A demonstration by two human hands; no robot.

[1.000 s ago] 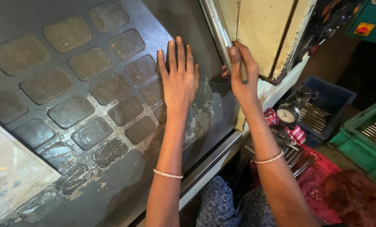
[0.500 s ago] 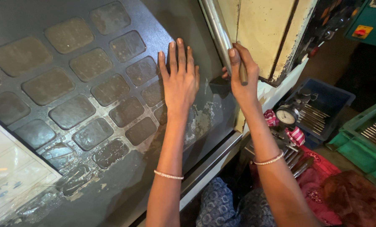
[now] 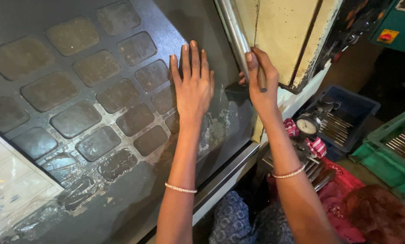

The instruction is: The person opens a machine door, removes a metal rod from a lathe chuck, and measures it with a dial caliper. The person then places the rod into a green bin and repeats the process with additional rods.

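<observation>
The person stands close against a big dark machine panel [image 3: 121, 190], its face set with rows of worn, rounded-square pads like an oversized keypad, the covering film peeling and flaked near its lower edge. The left hand [image 3: 194, 86] lies flat on that panel, palm down, fingers straight and held together, at the right end of the pad rows; it grips nothing, and the flat press looks like a way of bracing against the surface or feeling for it. Just to the right, the right hand [image 3: 259, 79] is wrapped around a slim metal rod [image 3: 238, 36] that runs up and to the left along the edge of a cream-painted machine housing [image 3: 284, 40]; the fingers are curled and clamped on the rod's lower end with the thumb laid along it, a grip that suits steadying or guiding it, though I cannot tell whether the rod is fixed to the machine or loose. Both wrists carry thin beaded bracelets. Lower right, within easy reach, a dial gauge [image 3: 307, 125] sits by a blue bin [image 3: 363, 106] of metal parts, a green crate [image 3: 388, 165] holds more rods, and red cloth [image 3: 342, 190] lies beside loose tools, near the person's patterned clothing.
</observation>
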